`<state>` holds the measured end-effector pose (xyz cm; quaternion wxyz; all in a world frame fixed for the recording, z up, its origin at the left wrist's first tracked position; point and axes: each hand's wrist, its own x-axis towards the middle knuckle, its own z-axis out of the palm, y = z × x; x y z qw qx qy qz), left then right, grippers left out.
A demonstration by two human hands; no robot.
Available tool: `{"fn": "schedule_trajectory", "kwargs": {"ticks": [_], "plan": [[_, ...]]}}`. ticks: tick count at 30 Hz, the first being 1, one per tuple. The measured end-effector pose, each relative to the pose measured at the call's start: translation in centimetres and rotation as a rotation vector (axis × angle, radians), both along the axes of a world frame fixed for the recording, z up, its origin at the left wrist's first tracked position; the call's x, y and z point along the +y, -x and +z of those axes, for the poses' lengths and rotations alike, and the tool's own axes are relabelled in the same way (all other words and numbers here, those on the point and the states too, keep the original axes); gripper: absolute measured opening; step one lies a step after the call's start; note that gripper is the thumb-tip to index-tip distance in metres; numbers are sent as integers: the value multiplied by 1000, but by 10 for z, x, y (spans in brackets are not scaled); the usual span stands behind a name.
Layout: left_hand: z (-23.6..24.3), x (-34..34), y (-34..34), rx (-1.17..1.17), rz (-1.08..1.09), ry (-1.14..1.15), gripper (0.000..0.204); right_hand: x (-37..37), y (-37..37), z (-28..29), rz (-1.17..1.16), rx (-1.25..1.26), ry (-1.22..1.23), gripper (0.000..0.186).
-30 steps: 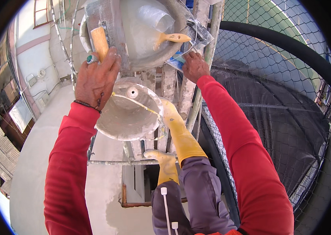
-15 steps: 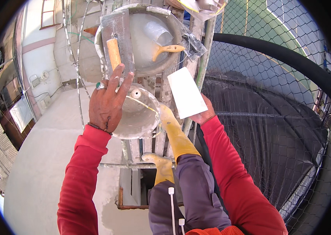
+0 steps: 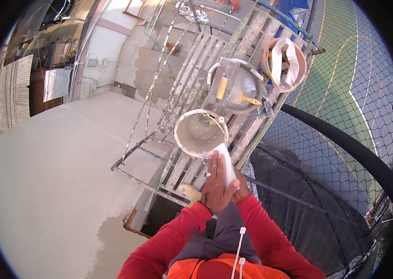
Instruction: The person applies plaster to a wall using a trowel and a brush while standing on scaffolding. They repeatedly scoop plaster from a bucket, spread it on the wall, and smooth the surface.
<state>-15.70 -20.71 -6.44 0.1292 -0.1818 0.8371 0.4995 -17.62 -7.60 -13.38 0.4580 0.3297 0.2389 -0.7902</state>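
White sack (image 3: 285, 56) sits folded in the brown bucket (image 3: 268, 65) at top right, by the tub (image 3: 257, 88) w/ trowel (image 3: 222, 87) and brush (image 3: 248, 99). Your left hand (image 3: 215, 183) and right hand (image 3: 239, 188) are pressed flat together on a white sheet (image 3: 225, 162), just below the empty grey bucket (image 3: 195, 135) on the scaffold planks (image 3: 191, 79)

Both hands press together on a white folded sheet (image 3: 227, 163): left hand (image 3: 215, 186) flat on top, right hand (image 3: 239, 189) beneath. Just beyond stands an empty grey bucket (image 3: 199, 133) on scaffold planks (image 3: 191, 83), then a tub (image 3: 237, 86) holding 2 wooden-handled tools.
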Motion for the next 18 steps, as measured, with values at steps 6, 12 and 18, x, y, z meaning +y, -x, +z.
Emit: {"fn": "schedule_trajectory", "kwargs": {"ticks": [6,12,18], "plan": [[132,-14,-111,-119,90,-234,103,-57,-32,88,381,284,-173,33],[213,-43,-255,-171,237,-670,85,-174,-82,147,713,493,-173,30],[199,-41,-462,-239,933,17,78,-335,-224,222,995,885,219,22]]}}
